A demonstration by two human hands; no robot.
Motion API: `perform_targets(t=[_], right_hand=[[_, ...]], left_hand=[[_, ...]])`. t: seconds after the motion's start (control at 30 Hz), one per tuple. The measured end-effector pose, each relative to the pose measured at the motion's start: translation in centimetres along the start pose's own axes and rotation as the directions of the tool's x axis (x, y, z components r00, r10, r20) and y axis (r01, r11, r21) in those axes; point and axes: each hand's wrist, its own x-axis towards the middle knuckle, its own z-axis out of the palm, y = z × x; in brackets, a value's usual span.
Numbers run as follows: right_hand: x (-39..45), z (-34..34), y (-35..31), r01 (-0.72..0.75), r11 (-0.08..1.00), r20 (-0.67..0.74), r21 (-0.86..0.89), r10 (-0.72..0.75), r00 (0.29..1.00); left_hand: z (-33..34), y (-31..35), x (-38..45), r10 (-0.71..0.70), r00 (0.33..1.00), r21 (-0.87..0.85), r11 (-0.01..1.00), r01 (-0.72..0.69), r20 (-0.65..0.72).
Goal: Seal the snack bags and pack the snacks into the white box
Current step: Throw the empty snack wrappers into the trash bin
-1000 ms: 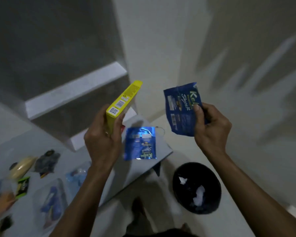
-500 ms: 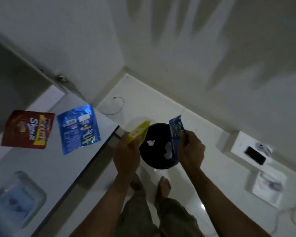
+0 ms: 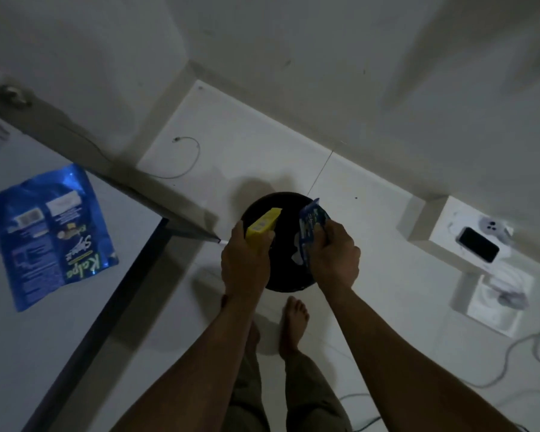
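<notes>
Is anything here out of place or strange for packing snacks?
Yes. Both hands hold snacks over a black bin on the floor, not a box: left hand grips a yellow box, right hand a blue bag.

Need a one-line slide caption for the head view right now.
Over a black bin, the left hand grips a yellow box and the right hand a blue snack bag.

yellow box (image 3: 261, 228), blue bag (image 3: 311, 227), black bin (image 3: 286, 244)

Lighting: dim, cool grey cast. Shadows: soft, broad streaks across wall (image 3: 387, 73). Sharpness: mild blur overall, heavier toward frame edges. Distortion: wide-angle bending at corners.
</notes>
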Motion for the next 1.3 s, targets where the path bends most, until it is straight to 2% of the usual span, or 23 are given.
perform_targets(t=[0.1, 0.23, 0.4, 0.53, 0.63, 0.77, 0.97, 1.1, 1.2, 1.3], right_hand=[[0.2, -0.5, 0.1, -0.002, 1.0, 0.034, -0.026, 0.003, 0.999], [-1.3, -3.5, -1.7, 0.062, 0.997, 0.05, 0.04, -0.064, 0.997], [-4.4, -7.9, -5.9, 0.192, 0.974, 0.07, 0.121, -0.202, 0.977], [-7.4, -9.8, -10.0, 0.4, 0.905, 0.091, 0.143, -0.415, 0.905], [-10.0, -9.8, -13.1, 0.503, 0.844, 0.126, 0.189, -0.529, 0.839], [-13.8, -7.7, -15.9, 0.578, 0.784, 0.224, 0.226, -0.619, 0.753], [-19.0, -2.3, -17.5, 0.653, 0.722, 0.331, 0.228, -0.688, 0.645], [-20.8, 0.8, -18.7, 0.667, 0.707, 0.382, 0.233, -0.698, 0.606], [-20.7, 4.2, -20.5, 0.715, 0.676, 0.377, 0.176, -0.718, 0.586], [-20.4, 6.8, -23.8, 0.698, 0.711, 0.412, 0.082, -0.662, 0.626]], left_hand=[[-0.3, 0.9, -0.5, 0.007, 1.0, 0.025, 1.0, -0.008, 0.02], [-3.1, 2.4, -2.1, 0.023, 0.999, -0.001, 1.0, -0.023, 0.027], [-9.0, 5.8, -5.4, 0.053, 0.996, -0.001, 0.999, -0.053, -0.074], [-14.4, 7.3, -8.2, 0.079, 0.967, -0.084, 0.991, -0.102, -0.241], [-18.6, 6.3, -9.9, -0.013, 0.947, -0.199, 0.979, -0.053, -0.32], [-23.3, 2.3, -12.4, -0.084, 0.885, -0.255, 0.966, -0.041, -0.459], [-28.3, -5.0, -14.3, -0.29, 0.803, -0.288, 0.945, 0.155, -0.52], [-31.0, -7.9, -12.7, -0.391, 0.747, -0.31, 0.916, 0.256, -0.537], [-33.5, -9.5, -10.0, -0.433, 0.723, -0.319, 0.899, 0.301, -0.538], [-36.3, -11.0, -6.2, -0.473, 0.716, -0.315, 0.88, 0.356, -0.514]])
